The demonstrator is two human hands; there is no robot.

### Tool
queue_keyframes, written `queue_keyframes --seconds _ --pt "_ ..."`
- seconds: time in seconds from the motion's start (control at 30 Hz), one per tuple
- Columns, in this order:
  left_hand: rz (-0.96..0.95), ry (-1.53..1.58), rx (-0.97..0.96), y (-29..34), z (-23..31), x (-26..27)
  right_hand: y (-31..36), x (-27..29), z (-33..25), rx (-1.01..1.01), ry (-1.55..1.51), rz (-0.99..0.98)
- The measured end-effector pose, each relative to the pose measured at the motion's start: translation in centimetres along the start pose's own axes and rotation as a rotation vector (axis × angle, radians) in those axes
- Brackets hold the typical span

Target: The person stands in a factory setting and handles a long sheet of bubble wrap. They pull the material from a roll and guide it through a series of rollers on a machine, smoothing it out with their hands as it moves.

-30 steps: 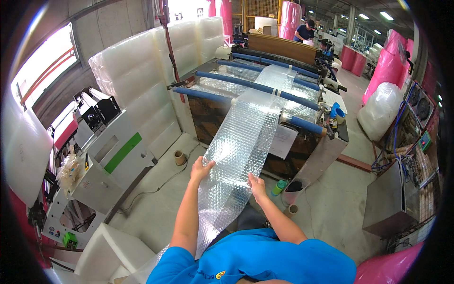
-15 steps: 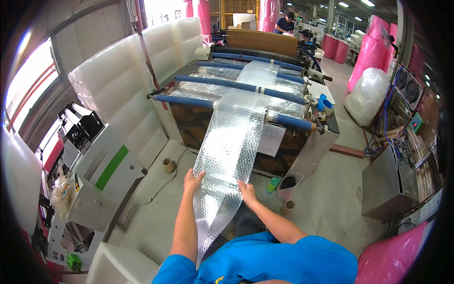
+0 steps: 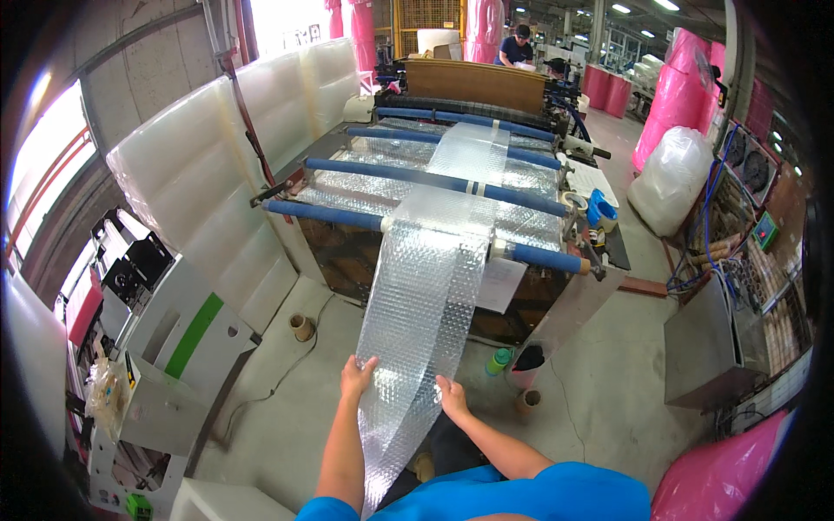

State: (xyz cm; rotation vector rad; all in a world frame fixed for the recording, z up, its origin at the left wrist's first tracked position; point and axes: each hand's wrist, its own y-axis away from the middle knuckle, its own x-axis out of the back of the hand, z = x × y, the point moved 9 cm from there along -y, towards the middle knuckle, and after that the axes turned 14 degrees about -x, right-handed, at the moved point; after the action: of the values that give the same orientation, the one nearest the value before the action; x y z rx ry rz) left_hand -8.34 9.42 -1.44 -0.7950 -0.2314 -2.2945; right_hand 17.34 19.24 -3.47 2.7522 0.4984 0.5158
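Note:
A long strip of clear bubble wrap (image 3: 430,286) runs off a machine with blue rollers (image 3: 434,178) and hangs down toward me. My left hand (image 3: 357,377) grips the strip's left edge. My right hand (image 3: 453,398) grips its right edge, a little lower. Below my hands the strip falls on past my blue shirt (image 3: 530,499).
A tall bank of white padded rolls (image 3: 208,174) stands to the left. A white cabinet with a green stripe (image 3: 178,347) is at lower left. Cardboard cores (image 3: 301,326), a green bottle (image 3: 496,360), pink rolls (image 3: 673,95), a grey box (image 3: 712,347) and a distant person (image 3: 517,48) surround the machine.
My hands have slid down the strip toward me, and the view has tilted so the machine sits lower and nearer in the picture.

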Motion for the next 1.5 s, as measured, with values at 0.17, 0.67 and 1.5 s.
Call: queue_keyframes --seconds 0.17,0.67,1.5 --pt "0.003 0.012 -0.050 -5.1 3.3 -0.6 -5.2 1.1 -2.2 0.098 -0.144 0.072" --pt "0.080 0.011 -0.106 -9.3 15.1 3.3 -12.5 7.2 -13.2 0.128 -0.429 0.142" --pt "0.222 0.106 -0.279 6.1 6.3 9.5 3.4 -1.0 -2.0 0.066 -0.119 0.023"
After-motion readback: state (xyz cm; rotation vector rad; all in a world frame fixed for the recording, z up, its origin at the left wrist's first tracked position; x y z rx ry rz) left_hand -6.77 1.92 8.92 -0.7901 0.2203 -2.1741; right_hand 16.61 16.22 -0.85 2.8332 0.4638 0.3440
